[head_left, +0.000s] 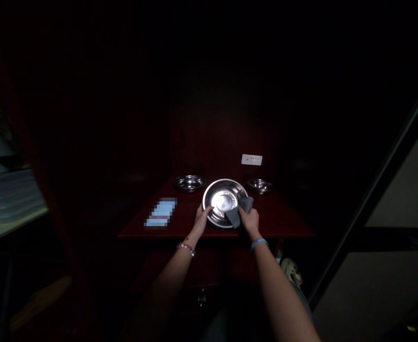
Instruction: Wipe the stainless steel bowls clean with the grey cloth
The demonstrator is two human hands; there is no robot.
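Observation:
A shiny steel basin (224,203) is tilted toward me above the front part of a dark red desk. My left hand (201,221) grips its lower left rim, thumb over the inside. On the right side, my right hand (249,220) is closed on a grey cloth (233,217), which lies against the basin's inner wall and rim. Behind to the left a second steel basin (189,183) sits on the desk, and a smaller steel bowl (260,185) stands behind to the right.
The desk (137,228) has a blurred-out light rectangle (161,213) at its left. A white socket plate (251,159) is on the back panel. Stacked pale items (9,194) stand on a shelf at the far left. A drawer knob (202,297) shows below.

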